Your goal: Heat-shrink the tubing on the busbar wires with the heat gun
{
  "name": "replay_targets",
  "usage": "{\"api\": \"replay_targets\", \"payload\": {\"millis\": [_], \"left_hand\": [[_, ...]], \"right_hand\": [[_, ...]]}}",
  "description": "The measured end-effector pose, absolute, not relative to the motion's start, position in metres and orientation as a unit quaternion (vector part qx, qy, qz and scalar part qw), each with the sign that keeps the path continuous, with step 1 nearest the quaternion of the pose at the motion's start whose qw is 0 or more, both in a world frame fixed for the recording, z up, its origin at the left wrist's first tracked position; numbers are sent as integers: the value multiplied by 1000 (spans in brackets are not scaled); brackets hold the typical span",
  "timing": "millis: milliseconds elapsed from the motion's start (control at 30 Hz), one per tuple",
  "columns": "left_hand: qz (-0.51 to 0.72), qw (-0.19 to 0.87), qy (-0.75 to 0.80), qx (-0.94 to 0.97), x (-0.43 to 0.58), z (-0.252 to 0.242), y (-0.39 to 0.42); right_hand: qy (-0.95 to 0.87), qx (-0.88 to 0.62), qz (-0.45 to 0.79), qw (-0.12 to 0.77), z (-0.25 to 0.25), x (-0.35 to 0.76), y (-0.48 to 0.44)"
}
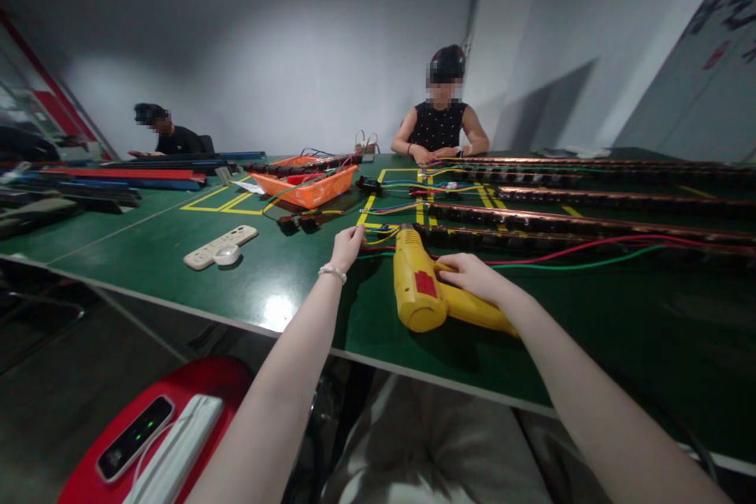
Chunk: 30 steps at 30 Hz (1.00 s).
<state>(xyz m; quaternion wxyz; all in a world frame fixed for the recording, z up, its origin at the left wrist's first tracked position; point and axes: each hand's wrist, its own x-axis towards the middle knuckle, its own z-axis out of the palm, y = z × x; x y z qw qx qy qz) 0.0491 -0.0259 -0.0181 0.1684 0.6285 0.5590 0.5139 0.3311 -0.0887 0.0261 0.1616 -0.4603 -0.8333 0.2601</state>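
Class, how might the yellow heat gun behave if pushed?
The yellow heat gun likely feels stiff, its casing looking hard. The thick barrel probably outweighs the slimmer handle and, being rounded, might roll until that handle stops it.

Workshop: heat gun [418, 283], wires [531, 262], green worktable [295, 256].

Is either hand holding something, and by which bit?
The right hand holds the yellow heat gun by its handle; whether the left hand grips the wires can't be told.
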Motion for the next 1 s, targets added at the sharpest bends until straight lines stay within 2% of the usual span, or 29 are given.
{"api": "replay_targets", "payload": {"millis": [567, 1000], "left_hand": [[518, 230, 569, 596, 52, -15, -27], [509, 223, 588, 587, 53, -9, -32]], "right_hand": [[-834, -488, 221, 129, 25, 309, -96], [-856, -456, 200, 139, 25, 273, -105]]}}
